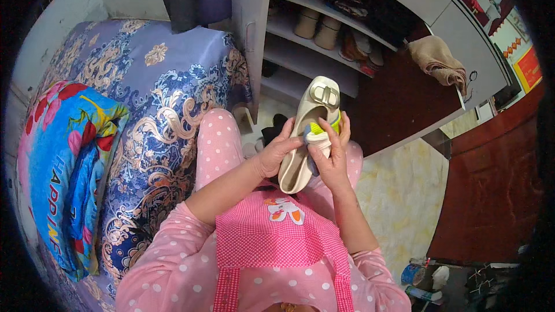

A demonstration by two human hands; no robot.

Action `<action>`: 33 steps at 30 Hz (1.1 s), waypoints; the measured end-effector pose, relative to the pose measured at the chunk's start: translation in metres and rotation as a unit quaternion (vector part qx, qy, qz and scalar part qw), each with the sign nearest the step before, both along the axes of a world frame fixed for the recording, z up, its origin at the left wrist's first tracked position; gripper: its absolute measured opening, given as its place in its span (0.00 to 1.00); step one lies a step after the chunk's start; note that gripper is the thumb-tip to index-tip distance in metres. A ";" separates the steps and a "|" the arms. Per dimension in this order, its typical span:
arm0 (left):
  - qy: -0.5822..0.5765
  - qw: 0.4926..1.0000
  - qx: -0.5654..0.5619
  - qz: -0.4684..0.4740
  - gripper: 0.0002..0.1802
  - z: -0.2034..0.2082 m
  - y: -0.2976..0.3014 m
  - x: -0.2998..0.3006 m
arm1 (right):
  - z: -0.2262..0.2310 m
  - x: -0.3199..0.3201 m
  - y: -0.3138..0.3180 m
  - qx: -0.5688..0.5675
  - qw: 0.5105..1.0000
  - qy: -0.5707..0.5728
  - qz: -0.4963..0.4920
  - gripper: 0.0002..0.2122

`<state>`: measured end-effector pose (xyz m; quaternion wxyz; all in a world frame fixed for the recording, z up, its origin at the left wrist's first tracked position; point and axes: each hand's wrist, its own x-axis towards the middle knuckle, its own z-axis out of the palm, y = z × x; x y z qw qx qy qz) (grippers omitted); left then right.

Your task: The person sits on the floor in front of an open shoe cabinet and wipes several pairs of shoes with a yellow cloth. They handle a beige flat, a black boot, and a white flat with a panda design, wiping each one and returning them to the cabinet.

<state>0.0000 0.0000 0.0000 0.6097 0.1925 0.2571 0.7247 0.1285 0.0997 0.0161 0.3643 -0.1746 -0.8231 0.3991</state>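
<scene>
Head view: a shoe is lying between two hands

The cream shoe is sitting just off centre towards 3 o'clock, above the legs, its toe pointing to 1 o'clock and its heel to 7. Slipping is looking like the main risk: the left hand seems to be bearing most of the weight, so a loosening grip could be sending the shoe downwards. The white-and-green bundle could also be snagging on the rim if pressed too hard. The left hand is curling partly closed around the 9 o'clock side, thumb pressing near the opening. The right hand is pinching the bundle between thumb and bent fingers; its hidden fingertips are leaving contact with the shoe uncertain.
</scene>
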 end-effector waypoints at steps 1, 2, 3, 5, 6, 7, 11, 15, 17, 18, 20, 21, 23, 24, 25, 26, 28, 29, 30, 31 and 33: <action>-0.006 1.000 0.007 0.002 0.40 0.007 0.000 0.002 | -0.004 -0.001 -0.002 -0.070 0.997 0.024 -0.007 0.21; -0.011 1.000 0.013 0.004 0.40 0.010 0.000 0.004 | -0.006 -0.001 -0.004 -0.140 0.989 0.047 -0.013 0.20; -0.009 1.000 0.001 0.011 0.40 0.011 -0.001 0.003 | -0.007 -0.003 -0.008 -0.174 0.982 0.070 -0.019 0.19; -0.004 0.999 -0.022 0.024 0.39 0.010 -0.005 0.002 | -0.009 -0.007 -0.013 -0.242 0.963 0.114 -0.029 0.16; -0.010 0.999 -0.008 0.034 0.38 0.006 -0.003 0.005 | -0.011 -0.006 -0.008 -0.260 0.956 0.130 -0.039 0.14; -0.011 0.999 -0.005 0.031 0.37 0.004 -0.003 0.003 | -0.011 -0.004 -0.002 -0.298 0.940 0.150 -0.070 0.13; -0.032 0.999 -0.013 0.027 0.32 -0.005 0.000 -0.005 | 0.004 0.002 0.012 -0.392 0.887 0.241 -0.030 0.11; -0.040 0.998 -0.020 0.045 0.32 -0.001 0.005 0.001 | 0.012 0.012 0.013 -0.360 0.898 0.238 0.081 0.12; -0.045 0.998 0.000 0.050 0.32 -0.013 0.008 0.002 | 0.008 0.010 0.009 -0.232 0.950 0.156 0.137 0.11; -0.035 0.998 -0.018 0.051 0.33 -0.008 0.006 0.003 | 0.005 0.004 0.003 -0.162 0.977 0.095 0.106 0.11; -0.021 0.998 -0.019 0.053 0.33 -0.003 0.004 0.002 | -0.004 0.000 0.003 -0.090 0.994 0.056 0.023 0.17; -0.017 0.998 -0.001 0.056 0.33 -0.004 0.004 0.002 | -0.003 0.000 0.003 -0.014 0.999 0.037 -0.033 0.23; -0.007 0.998 0.015 0.058 0.34 -0.004 0.005 0.002 | -0.002 -0.001 0.003 -0.132 0.989 0.068 0.007 0.34; 0.000 0.998 0.012 0.056 0.34 -0.004 0.005 0.002 | -0.002 -0.001 0.002 -0.191 0.978 0.085 0.025 0.40; 0.008 0.999 0.009 0.053 0.34 -0.003 0.005 0.002 | -0.002 0.000 0.002 -0.199 0.978 0.057 0.026 0.43; -0.004 0.998 -0.002 0.064 0.35 -0.004 0.005 0.003 | -0.002 0.004 0.004 -0.206 0.978 0.029 0.027 0.45; 0.028 0.996 -0.029 0.076 0.35 -0.001 0.007 0.005 | 0.003 0.005 0.002 -0.219 0.975 0.018 0.025 0.48; 0.043 0.995 -0.043 0.083 0.35 0.000 0.008 0.005 | 0.005 0.007 0.003 -0.228 0.973 0.011 0.042 0.48; 0.049 0.995 -0.032 0.081 0.36 -0.001 0.009 0.005 | 0.007 0.009 0.002 -0.238 0.970 0.005 0.059 0.48; 0.058 0.994 -0.033 0.082 0.36 -0.003 0.010 0.005 | 0.007 0.011 0.002 -0.248 0.966 -0.001 0.076 0.48; 0.075 0.993 -0.036 0.084 0.36 -0.005 0.011 0.007 | 0.008 0.012 0.001 -0.247 0.967 -0.033 0.054 0.40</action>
